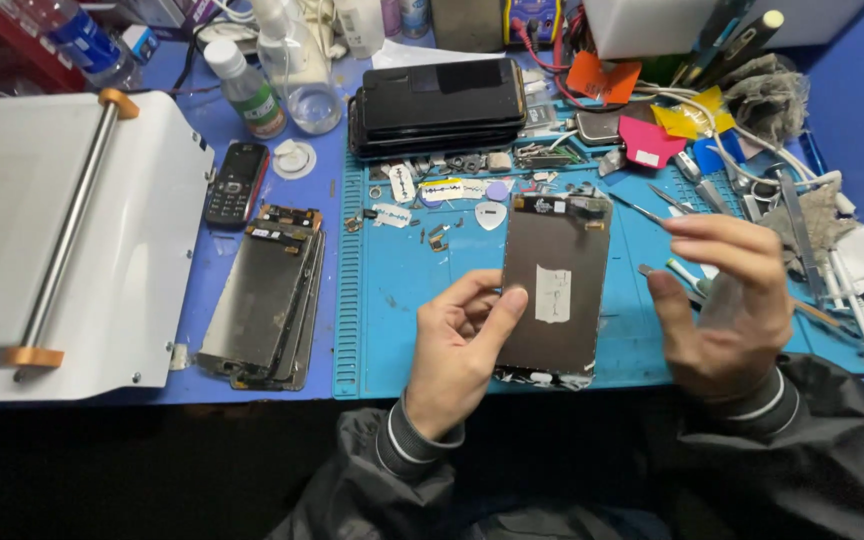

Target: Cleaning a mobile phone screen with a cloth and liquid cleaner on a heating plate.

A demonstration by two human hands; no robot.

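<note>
Holding a detached phone screen panel, dull bronze-grey on its back with a small white paper label [555,285], your left hand [457,350] pinches its left edge: thumb pressed on the back face, the other fingers tucked behind. The panel stands nearly upright above the teal silicone repair mat [392,290], lower edge ragged (cracked glass, by the look of it), a connector strip along its top.

Your right hand [737,300] is just beside the panel's right edge, apart from it, fingers loosely curled and spread, gripping nothing that shows. Behind it lie thin metal tweezers and probes [687,200] on the mat.

On the blue tabletop left of the mat: a stack of bare dark screen panels with flex cables at top [262,305], and beyond it a small black keypad phone [234,183]. Far left, a white flat machine with a steel roller bar on orange end caps [72,230].

At the mat's top edge sits a pile of black smartphones [437,105], with small screws, a white plectrum-shaped pick and loose parts scattered before it. Two clear plastic bottles with white caps [272,85] stand behind the keypad phone. Orange, yellow and pink plastic pry pieces [642,120] lie upper right, near a grey crumpled rag [772,95].
</note>
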